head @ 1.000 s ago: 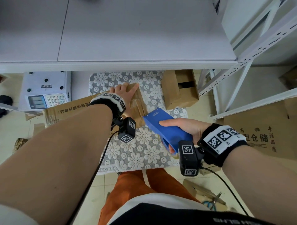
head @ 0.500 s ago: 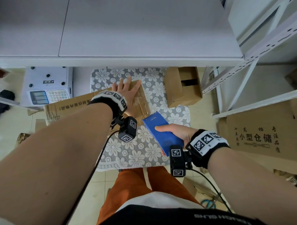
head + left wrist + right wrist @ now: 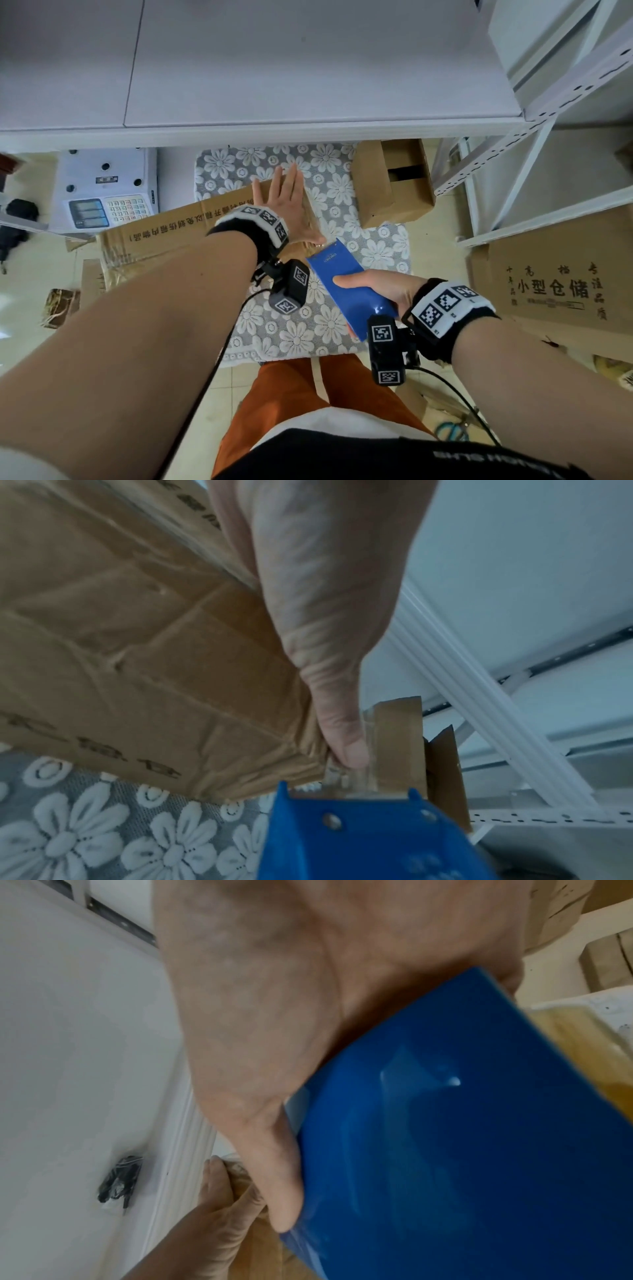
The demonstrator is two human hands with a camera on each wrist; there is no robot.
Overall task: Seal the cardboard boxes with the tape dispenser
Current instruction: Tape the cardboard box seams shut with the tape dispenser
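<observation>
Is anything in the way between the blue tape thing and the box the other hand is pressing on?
Nothing visible. The tape dispenser in the right hand sits right at the near end of the cardboard box, beside the left hand thumb.

Soft, even daylight is filling the head view, and the white shelf top [image 3: 308, 68] is reflecting it without hard glare. The wide lens is bowing the shelf's front edge and stretching both forearms toward the lower corners. Only faint, diffuse shadows are falling on the floral cloth [image 3: 291, 329]. In the left wrist view, the left hand [image 3: 318, 593] is smearing with motion blur, and the blue tape dispenser [image 3: 363, 842] is sitting out of focus in dimmer light. In the right wrist view, the dispenser's glossy side is catching pale streaks of glare, and the right hand [image 3: 274, 1010] is looking soft and grainy.
</observation>
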